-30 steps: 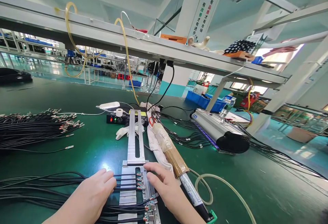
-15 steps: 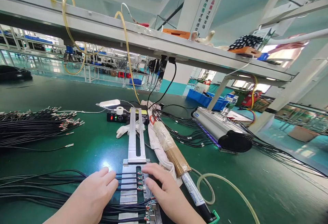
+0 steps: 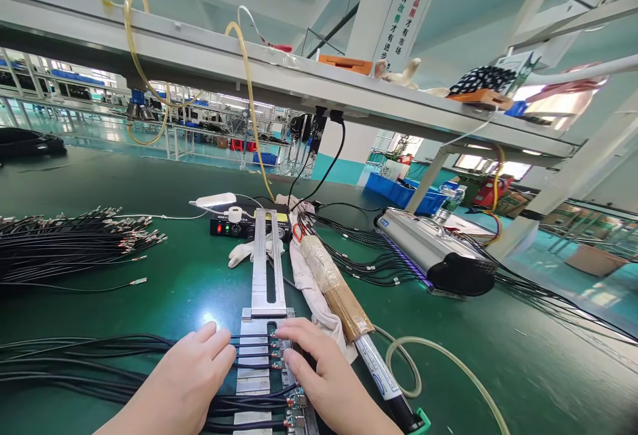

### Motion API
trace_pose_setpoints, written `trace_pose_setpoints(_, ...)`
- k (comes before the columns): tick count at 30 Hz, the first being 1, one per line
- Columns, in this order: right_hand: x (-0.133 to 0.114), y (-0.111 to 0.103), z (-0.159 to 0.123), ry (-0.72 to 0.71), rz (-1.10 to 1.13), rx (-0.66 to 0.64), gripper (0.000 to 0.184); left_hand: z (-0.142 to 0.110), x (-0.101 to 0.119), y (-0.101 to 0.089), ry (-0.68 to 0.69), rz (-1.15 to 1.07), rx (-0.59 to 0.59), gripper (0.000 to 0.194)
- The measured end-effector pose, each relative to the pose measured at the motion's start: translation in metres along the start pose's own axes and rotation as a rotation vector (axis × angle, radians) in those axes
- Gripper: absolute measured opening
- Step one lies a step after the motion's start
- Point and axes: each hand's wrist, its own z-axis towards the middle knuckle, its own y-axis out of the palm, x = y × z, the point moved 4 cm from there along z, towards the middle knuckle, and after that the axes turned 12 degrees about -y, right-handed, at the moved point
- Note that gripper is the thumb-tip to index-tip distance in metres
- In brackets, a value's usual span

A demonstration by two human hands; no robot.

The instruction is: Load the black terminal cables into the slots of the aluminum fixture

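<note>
Black cables (image 3: 149, 338) run from the left across a slotted metal fixture (image 3: 253, 388). Small circuit boards with metal connectors (image 3: 274, 354) at their ends lie in a row along the fixture's right side. My left hand (image 3: 194, 372) is closed over the upper cables, fingertips pressed together just left of the fixture; the exact grip is hidden. My right hand (image 3: 323, 368) rests beside the connector ends, index finger and thumb apart, index fingertip at the topmost connector. Nearer me, more cable ends with bigger metal plugs (image 3: 295, 412) sit on the fixture.
A pile of black cables (image 3: 74, 242) lies left. Behind the fixture are a black control box (image 3: 229, 228) and a white glove (image 3: 242, 254). A tape-wrapped tube (image 3: 339, 289) and clear hose (image 3: 448, 362) lie right. A silver lamp unit (image 3: 423, 242) stands beyond; a shelf rail (image 3: 299, 83) crosses above.
Both hands keep nearly the same pose at the fixture. The whole view has shifted slightly, and my left hand sits a little farther right.
</note>
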Motion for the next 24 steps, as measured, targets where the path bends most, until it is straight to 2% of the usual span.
trace_pose_setpoints(5,-0.005,0.011,-0.002,-0.111,-0.119,-0.182,0.038,-0.002,-0.002,0.003,0.007,0.036,-0.004,0.045)
trace_pose_setpoints(7,-0.004,0.017,-0.004,-0.143,-0.173,-0.259,0.036,-0.004,-0.003,0.006,0.023,0.038,-0.006,0.048)
trace_pose_setpoints(10,0.0,0.022,-0.005,-0.139,-0.238,-0.306,0.036,-0.007,-0.006,0.013,0.055,0.041,-0.011,0.047)
trace_pose_setpoints(14,0.001,0.026,-0.002,-0.098,-0.261,-0.297,0.035,-0.008,-0.008,0.015,0.051,0.014,-0.011,0.045)
trace_pose_setpoints(18,-0.003,0.026,0.001,-0.078,-0.226,-0.257,0.033,-0.008,-0.005,0.005,0.024,-0.021,0.0,0.051)
trace_pose_setpoints(21,-0.002,0.023,-0.002,-0.066,-0.167,-0.201,0.034,-0.008,-0.003,-0.002,0.038,-0.042,0.007,0.053)
trace_pose_setpoints(24,0.002,0.017,-0.011,-0.047,-0.086,-0.108,0.034,-0.01,-0.002,-0.005,0.054,-0.047,0.003,0.046)
